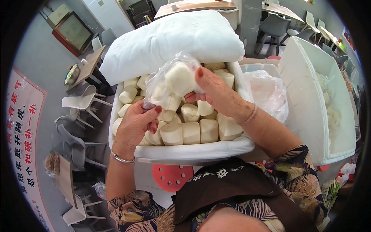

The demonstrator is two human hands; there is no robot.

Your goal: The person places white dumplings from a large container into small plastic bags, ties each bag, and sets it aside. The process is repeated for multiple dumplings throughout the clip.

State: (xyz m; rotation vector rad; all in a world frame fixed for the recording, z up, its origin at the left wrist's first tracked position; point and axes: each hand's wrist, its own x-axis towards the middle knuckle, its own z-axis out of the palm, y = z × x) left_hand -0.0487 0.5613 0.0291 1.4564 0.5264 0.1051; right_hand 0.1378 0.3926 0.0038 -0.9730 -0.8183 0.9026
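Note:
Both my hands are raised over a cloth-lined box [185,150] filled with pale steamed buns [191,133]. In my left hand [136,123], thumb and fingers pinch the edge of a clear plastic bag [158,75]. A steamed bun [180,80] sits at the bag's mouth, and my right hand [221,92] grips it from the right side. At least one more bun shows through the plastic below it. The bag partly hides the buns underneath.
A thick white quilt [170,42] is folded back over the box's far side. To the right stand a tub with white plastic bags [266,92] and an upright foam lid [313,100]. A red stool [172,177] is below the box; chairs [83,101] and tables stand left.

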